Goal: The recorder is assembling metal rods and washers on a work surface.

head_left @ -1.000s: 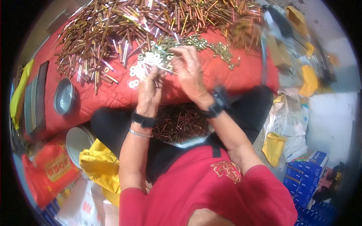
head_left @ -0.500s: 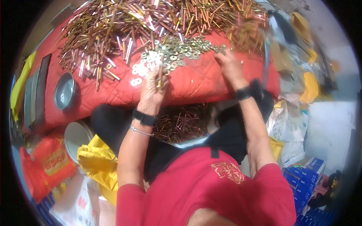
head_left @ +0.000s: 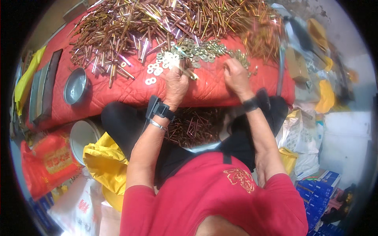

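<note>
My left hand point(head_left: 177, 83) is closed around a brassy bolt point(head_left: 191, 74), whose end sticks out to the right of the fingers. Bright flat washers point(head_left: 157, 70) lie just beyond it on the red quilted cover point(head_left: 138, 91). To the right, my right hand point(head_left: 237, 78) has its fingers pinched together, and what they hold, if anything, is too small to make out. Small gold pieces point(head_left: 241, 57), perhaps nuts, are heaped just past those fingertips. A big pile of long coppery bolts point(head_left: 157, 19) spreads across the far side.
A grey metal bowl point(head_left: 75, 88) stands at the left of the cover. More bolts point(head_left: 193, 128) lie in a container below the front edge, between my legs. A yellow bag point(head_left: 104, 165) and a white bucket point(head_left: 81, 139) are at lower left; blue boxes point(head_left: 317, 192) are stacked at lower right.
My left hand has moved right and turned, its bolt now pointing rightward. The right hand has drawn back toward me from the small gold pieces. The whole view has shifted slightly.
</note>
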Motion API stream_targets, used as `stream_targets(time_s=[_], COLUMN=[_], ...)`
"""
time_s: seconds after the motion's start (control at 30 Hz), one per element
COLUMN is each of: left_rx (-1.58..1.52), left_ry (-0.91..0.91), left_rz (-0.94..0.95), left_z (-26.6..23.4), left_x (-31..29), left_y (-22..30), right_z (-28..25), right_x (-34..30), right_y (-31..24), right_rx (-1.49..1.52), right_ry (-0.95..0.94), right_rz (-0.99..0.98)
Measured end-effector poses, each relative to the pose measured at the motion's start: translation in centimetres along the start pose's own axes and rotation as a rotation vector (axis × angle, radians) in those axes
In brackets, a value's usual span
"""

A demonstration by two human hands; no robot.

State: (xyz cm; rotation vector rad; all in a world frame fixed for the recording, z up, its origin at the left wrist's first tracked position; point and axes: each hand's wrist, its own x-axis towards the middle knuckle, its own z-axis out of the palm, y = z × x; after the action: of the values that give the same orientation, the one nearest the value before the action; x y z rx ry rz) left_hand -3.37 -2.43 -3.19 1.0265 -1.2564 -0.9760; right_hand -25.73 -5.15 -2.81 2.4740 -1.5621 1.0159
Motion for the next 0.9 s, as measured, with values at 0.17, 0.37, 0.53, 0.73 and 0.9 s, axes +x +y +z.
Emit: stream_targets(time_s=[0.17, 0.37, 0.53, 0.73, 0.9], left_rx=[0.279, -0.065, -0.417, -0.595, -0.616], left_ry=[-0.067, 0.013, -0.096, -0.199, -0.272], left_rz=[0.190, -0.116, -0.467, -0.547, -0.542], left_z=[0.9, 1.4, -0.3, -1.1, -1.5], left_x=[-0.1, 0.9, 0.1, -0.8, -0.8], left_y=[-2.5, -3.0, 0.9, 2.2, 2.4], right_z=[1.0, 1.0, -2.4, -2.5, -2.0], right_x=[-1.1, -1.4, 0.4, 2.1, 2.2], right_y=[0.0, 0.9, -2.9, -6.1, -6.9], right_rx=[0.112, 0.482, 0.852, 0.985, 1.055], right_ry=[0.097, 0.148, -0.037, -0.008, -0.023], right_rz=[0.081, 0.298, 0.484, 0.358, 0.353])
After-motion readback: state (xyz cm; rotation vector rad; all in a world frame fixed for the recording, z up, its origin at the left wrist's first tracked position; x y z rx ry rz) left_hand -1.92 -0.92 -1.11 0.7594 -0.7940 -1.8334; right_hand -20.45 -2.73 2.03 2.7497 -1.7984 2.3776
